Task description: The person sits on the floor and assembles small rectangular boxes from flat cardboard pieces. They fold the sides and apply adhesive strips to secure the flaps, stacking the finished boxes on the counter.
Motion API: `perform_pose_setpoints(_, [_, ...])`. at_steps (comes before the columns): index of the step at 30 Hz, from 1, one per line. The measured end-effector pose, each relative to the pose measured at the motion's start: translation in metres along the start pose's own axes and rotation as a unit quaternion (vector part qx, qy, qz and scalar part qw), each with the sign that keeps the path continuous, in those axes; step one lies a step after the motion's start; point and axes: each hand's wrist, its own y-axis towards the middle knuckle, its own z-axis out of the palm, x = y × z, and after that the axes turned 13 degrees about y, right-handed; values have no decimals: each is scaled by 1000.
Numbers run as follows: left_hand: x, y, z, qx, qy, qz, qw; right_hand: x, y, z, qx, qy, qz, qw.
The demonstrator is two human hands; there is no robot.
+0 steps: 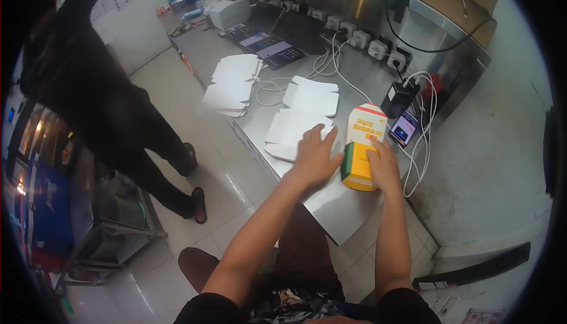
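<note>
A stack of flat yellow, white and green food cartons (359,173) lies at the right of the steel table's near end. My right hand (384,164) grips its right side, thumb and a finger across the top carton; the fingertips beyond the edge are partly hidden. My left hand (317,157) is open with fingers spread, at the near right corner of a white flat box blank (295,129). Whether its fingertips touch the cardboard, I cannot tell. Another white blank (313,96) lies just beyond, and a stack of white blanks (232,85) sits farther left.
A phone (404,128) and a black power adapter (398,96) with white cables lie right of the cartons. Chargers (360,39) line the back of the steel table (342,215). A printer (229,12) stands far left. A person in dark clothes (88,88) stands at left.
</note>
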Motion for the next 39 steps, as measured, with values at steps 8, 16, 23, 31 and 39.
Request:
perform_pose_setpoints(8, [77,-54,-48,78,153,78,982,71,-112,49,-154,256,-212,931])
perform_pose_setpoints(16, [97,-28,-47,80,-15,157,984,47,-147,97,32,378,-47,924])
perform_pose_setpoints(23, [112,-6,-36,83,-24,197,977,47,-144,100,54,395,-30,917])
perform_pose_setpoints(31, [77,-6,-47,120,117,106,980,51,-145,101,54,391,-14,919])
perform_pose_setpoints(39, [86,2,-65,-302,-182,-49,935,55,-145,103,47,375,-16,926])
